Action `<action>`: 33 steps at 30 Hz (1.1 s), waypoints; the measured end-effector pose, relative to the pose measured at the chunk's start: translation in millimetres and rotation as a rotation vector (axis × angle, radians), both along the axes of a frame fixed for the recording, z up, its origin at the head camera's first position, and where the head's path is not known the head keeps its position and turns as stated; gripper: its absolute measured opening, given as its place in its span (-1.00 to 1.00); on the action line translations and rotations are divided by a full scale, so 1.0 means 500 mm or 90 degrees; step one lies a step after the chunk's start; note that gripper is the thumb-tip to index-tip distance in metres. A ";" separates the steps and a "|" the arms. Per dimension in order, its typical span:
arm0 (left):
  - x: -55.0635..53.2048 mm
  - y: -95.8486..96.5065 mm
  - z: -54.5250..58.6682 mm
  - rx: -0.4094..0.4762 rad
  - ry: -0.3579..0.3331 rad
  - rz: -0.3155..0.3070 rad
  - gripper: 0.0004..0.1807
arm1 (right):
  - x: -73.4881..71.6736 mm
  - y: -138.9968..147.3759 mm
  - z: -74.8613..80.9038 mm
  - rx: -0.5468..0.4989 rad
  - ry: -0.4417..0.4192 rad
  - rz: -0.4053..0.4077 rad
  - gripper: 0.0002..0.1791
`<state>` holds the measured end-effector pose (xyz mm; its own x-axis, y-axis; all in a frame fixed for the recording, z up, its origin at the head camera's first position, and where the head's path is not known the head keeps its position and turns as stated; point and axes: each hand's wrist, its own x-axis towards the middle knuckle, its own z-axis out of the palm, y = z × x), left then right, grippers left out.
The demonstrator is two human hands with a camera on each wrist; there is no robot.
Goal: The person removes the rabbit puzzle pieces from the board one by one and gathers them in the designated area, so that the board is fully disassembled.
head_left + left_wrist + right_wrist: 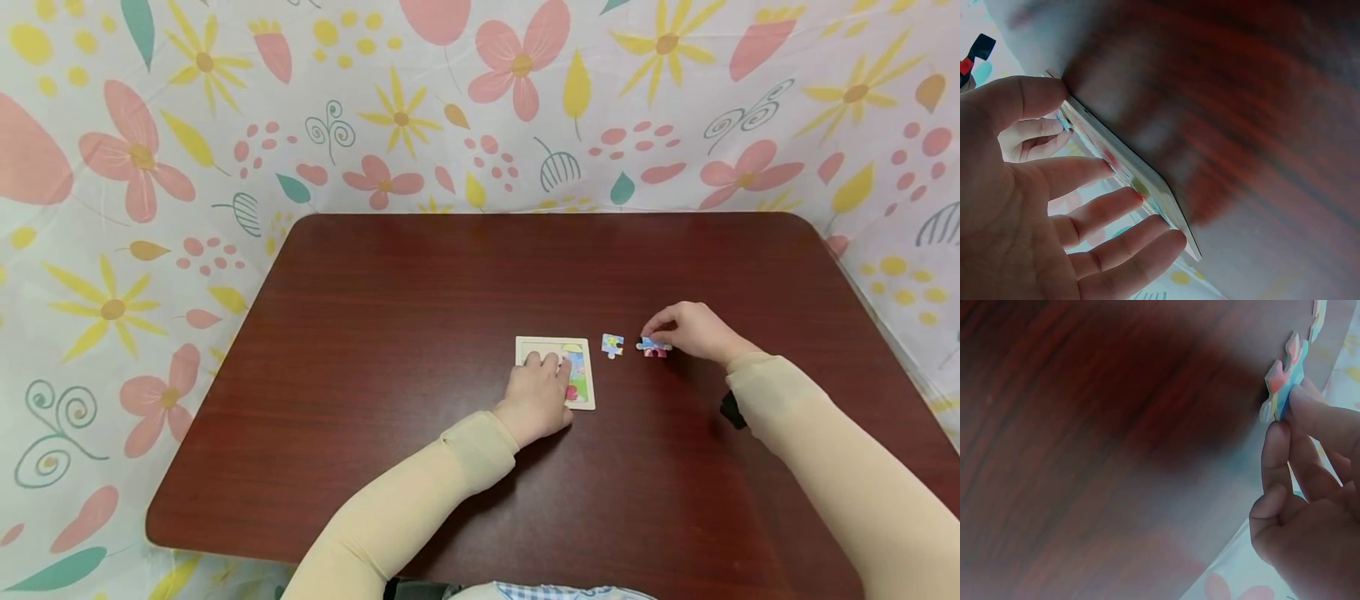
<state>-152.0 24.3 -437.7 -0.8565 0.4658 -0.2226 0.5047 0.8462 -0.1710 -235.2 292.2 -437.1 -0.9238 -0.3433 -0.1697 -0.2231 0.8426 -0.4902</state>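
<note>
A small jigsaw tray (553, 341) with a pale frame lies on the table right of the middle, part of its colourful picture covered. My left hand (534, 393) rests over the tray with its fingers spread; in the left wrist view, fingertips touch the tray's edge (1147, 176). To the right, my right hand (699, 330) pinches a blue and pink puzzle piece (655, 347) between thumb and fingers. The right wrist view shows that piece (1286, 384) tilted, close to the tabletop. Between tray and right hand lies a second puzzle piece (612, 345), blue with yellow.
The dark red-brown table (375, 333) has rounded corners. Behind it and along the sides hangs a white cloth (442, 100) printed with flowers and leaves. A black object (732, 410) shows under the right wrist.
</note>
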 end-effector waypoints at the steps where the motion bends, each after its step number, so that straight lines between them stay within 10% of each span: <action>1: 0.000 0.000 0.000 0.001 -0.001 0.001 -0.17 | 0.000 0.000 -0.001 -0.002 0.003 -0.003 -0.86; 21: 0.001 -0.001 -0.003 0.009 0.002 0.002 -0.18 | 0.013 -0.010 -0.013 -0.007 0.072 -0.025 -0.86; 33: -0.001 0.002 0.004 0.005 -0.024 0.013 -0.17 | 0.005 -0.154 0.016 -0.035 0.195 0.187 -0.84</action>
<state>-152.5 25.3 -435.8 -0.8568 0.4501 -0.2516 0.4932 0.8578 -0.1450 -232.6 215.0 -429.2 -0.7900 -0.6005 0.1238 -0.5925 0.6958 -0.4060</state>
